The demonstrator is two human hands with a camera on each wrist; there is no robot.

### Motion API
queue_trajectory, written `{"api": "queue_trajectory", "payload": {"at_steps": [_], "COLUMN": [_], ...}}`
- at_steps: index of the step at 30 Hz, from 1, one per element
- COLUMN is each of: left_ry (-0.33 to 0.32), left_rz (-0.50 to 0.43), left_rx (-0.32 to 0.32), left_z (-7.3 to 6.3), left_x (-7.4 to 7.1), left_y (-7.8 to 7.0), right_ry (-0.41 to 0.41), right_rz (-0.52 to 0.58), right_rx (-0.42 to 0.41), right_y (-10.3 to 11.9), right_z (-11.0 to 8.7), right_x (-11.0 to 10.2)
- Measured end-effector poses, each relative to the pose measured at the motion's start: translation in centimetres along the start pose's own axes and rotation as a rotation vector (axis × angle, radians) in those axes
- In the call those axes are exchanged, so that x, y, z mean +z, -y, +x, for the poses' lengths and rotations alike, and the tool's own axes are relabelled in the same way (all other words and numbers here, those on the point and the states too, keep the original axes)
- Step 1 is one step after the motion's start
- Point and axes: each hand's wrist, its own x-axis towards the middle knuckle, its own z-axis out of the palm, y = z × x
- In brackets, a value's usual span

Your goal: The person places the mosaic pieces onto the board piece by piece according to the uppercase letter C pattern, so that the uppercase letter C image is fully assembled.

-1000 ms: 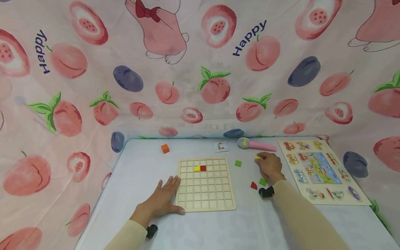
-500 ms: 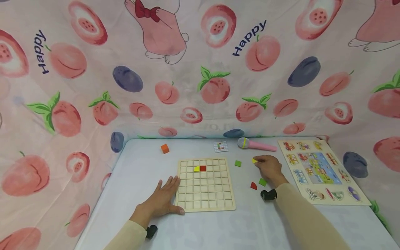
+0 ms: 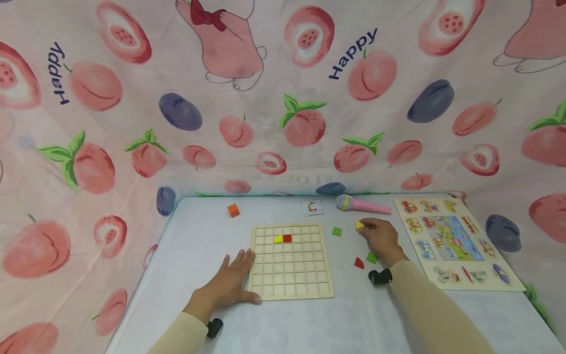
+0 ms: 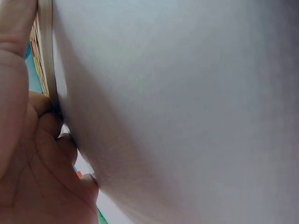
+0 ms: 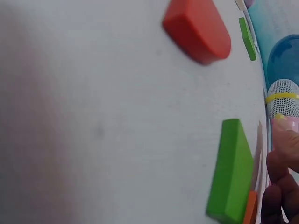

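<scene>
My right hand (image 3: 381,238) pinches a small yellow piece (image 3: 359,224) between thumb and fingertips, to the right of the wooden grid board (image 3: 289,268). My left hand (image 3: 230,282) lies with spread fingers at the board's left edge, thumb at its lower left corner; the board's side (image 4: 46,51) meets the fingers in the left wrist view. A yellow piece (image 3: 278,239) and a red square (image 3: 287,238) sit side by side in the grid's second row. Near my right wrist lie a red quarter-round piece (image 3: 359,263) and a green square (image 3: 371,257). Another green square (image 3: 337,231) lies closer to the board.
Behind the board lies a card with a coloured pattern (image 3: 312,207). A pink toy microphone (image 3: 367,204) is right of it. A picture puzzle board (image 3: 491,280) covers the table's right side. An orange cube (image 3: 233,210) stands back left. Patterned cloth (image 3: 274,191) hangs behind.
My right hand has shifted slightly left with the yellow piece, which has turned in the fingertips and shows more of its face. My left hand has stayed put.
</scene>
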Motion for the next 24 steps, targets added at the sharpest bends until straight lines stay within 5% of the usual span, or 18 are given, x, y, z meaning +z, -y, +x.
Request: {"api": "queue_trajectory", "payload": {"at_steps": [10, 24], "left_ry": [0.0, -0.01], "left_rz": [-0.002, 0.008], "left_rx": [0.004, 0.017], "left_z": [-0.1, -0.2], "left_x": [0.0, 0.0], "left_y": [0.0, 0.1], "right_ry": [-0.045, -0.053], "right_rz": [0.193, 0.311], "right_rx": [-0.031, -0.112], "right_y": [2.0, 6.5], "right_z": [-1.3, -2.4], "right_x": [0.6, 5.0]}}
